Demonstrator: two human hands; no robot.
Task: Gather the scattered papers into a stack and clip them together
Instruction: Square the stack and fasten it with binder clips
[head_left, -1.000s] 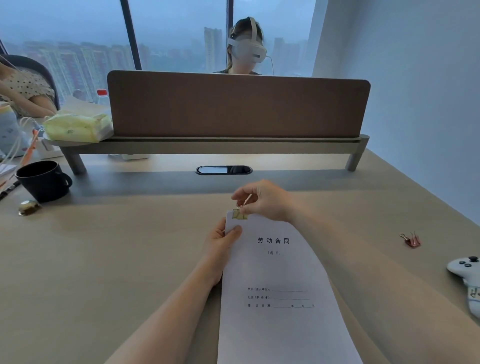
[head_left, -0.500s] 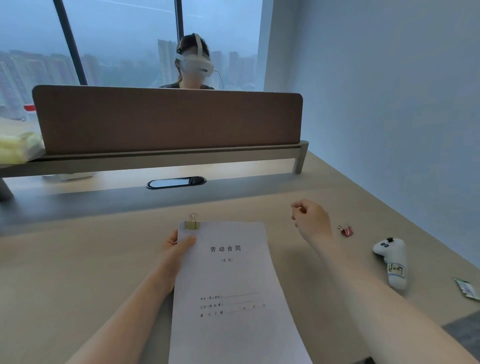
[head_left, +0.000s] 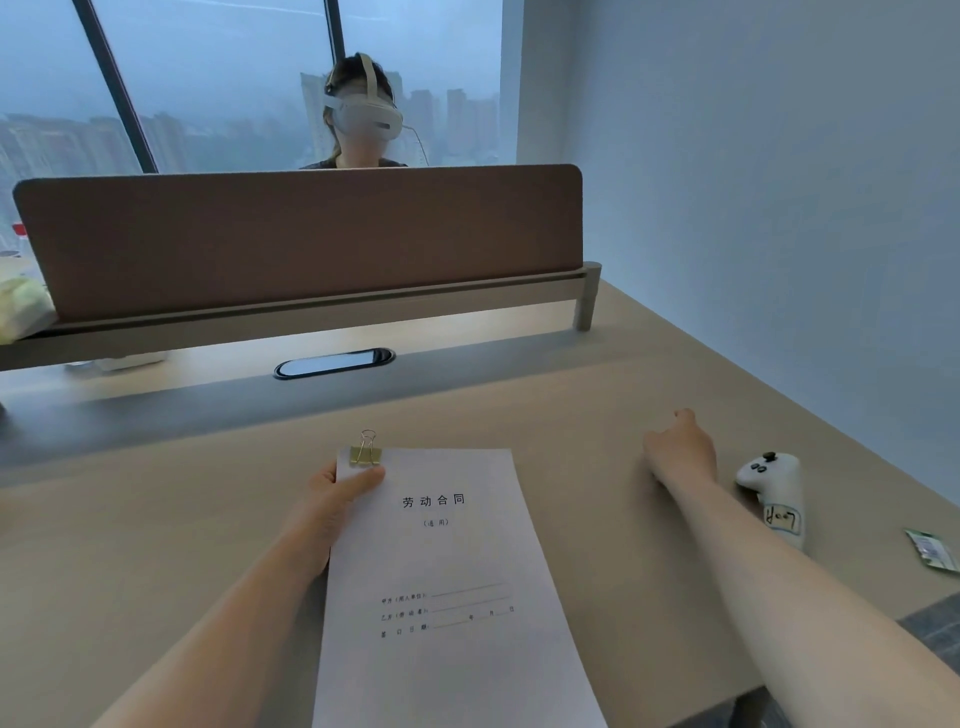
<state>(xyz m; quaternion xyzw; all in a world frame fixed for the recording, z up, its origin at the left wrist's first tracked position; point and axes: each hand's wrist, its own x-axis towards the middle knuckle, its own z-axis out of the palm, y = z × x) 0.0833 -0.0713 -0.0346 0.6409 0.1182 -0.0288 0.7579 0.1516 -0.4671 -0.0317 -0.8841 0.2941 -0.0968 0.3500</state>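
Note:
A white paper stack (head_left: 447, 582) with printed text lies on the desk in front of me, lifted a little at its far left corner. A gold binder clip (head_left: 365, 453) is clamped on that corner, handles up. My left hand (head_left: 332, 499) grips the stack's left edge just below the clip, thumb on top. My right hand (head_left: 680, 447) is out to the right, palm down with fingers curled onto the desk. It covers the spot where a pink binder clip lay, and that clip is hidden.
A white game controller (head_left: 774, 488) with a handwritten label lies right of my right hand. A green packet (head_left: 932, 551) sits at the desk's right edge. A brown divider panel (head_left: 301, 234) on a shelf runs across the back; a person in a headset sits behind it.
My right hand let go of the gold clip, swung right and came down over the pink binder clip. The view has turned right. My left hand keeps its hold on the stack.

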